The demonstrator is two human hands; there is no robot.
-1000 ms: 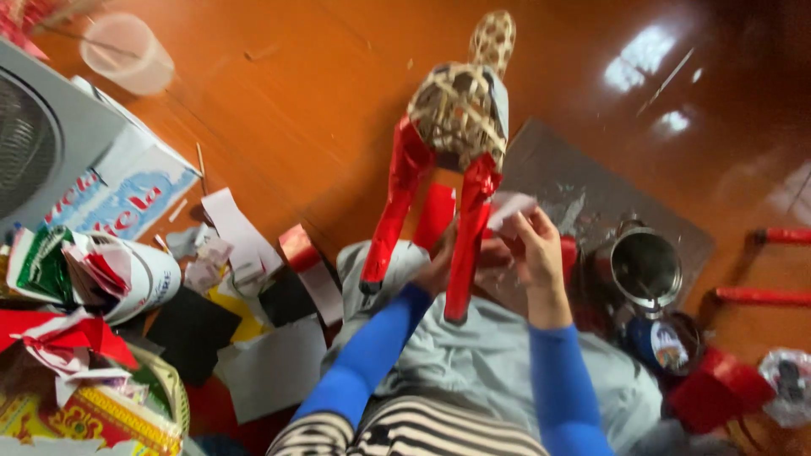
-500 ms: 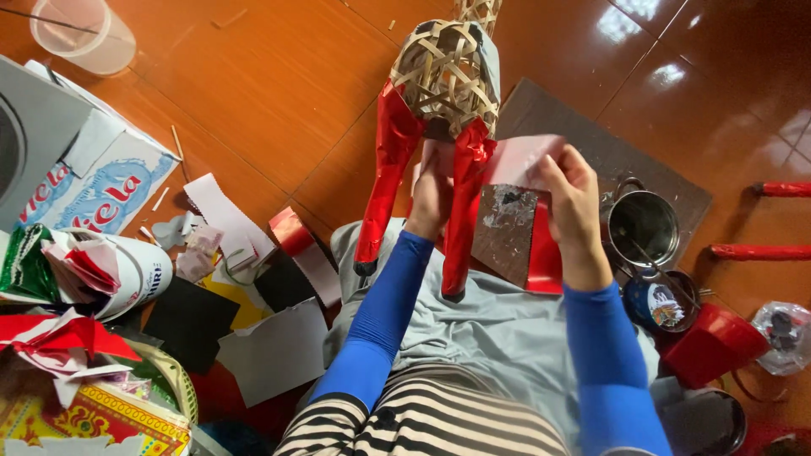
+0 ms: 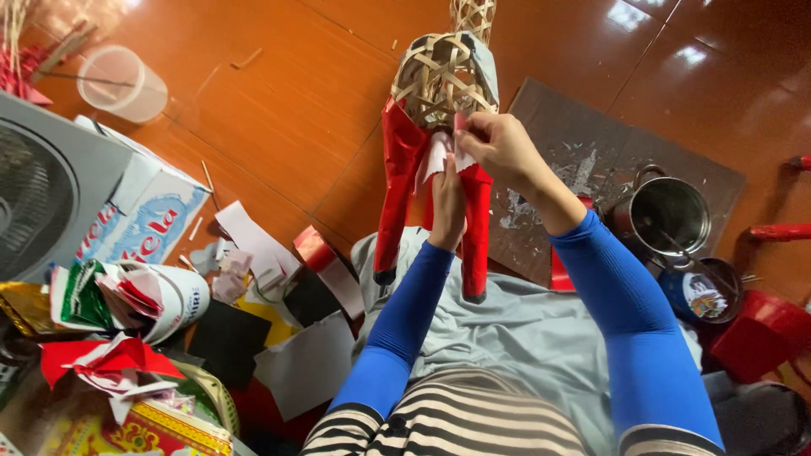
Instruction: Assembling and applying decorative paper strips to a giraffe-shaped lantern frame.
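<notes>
At frame centre, right hand [image 3: 498, 148] pinches a paper piece [image 3: 439, 156] (smooth it flat); left hand [image 3: 448, 207] grips the frame's red leg [image 3: 475, 228].

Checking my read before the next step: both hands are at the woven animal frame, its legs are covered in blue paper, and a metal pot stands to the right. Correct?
Not quite: in the head view the legs of the woven frame are covered in red paper, not blue. The left hand and right hand are at the frame, and the metal pot stands to the right.
</notes>
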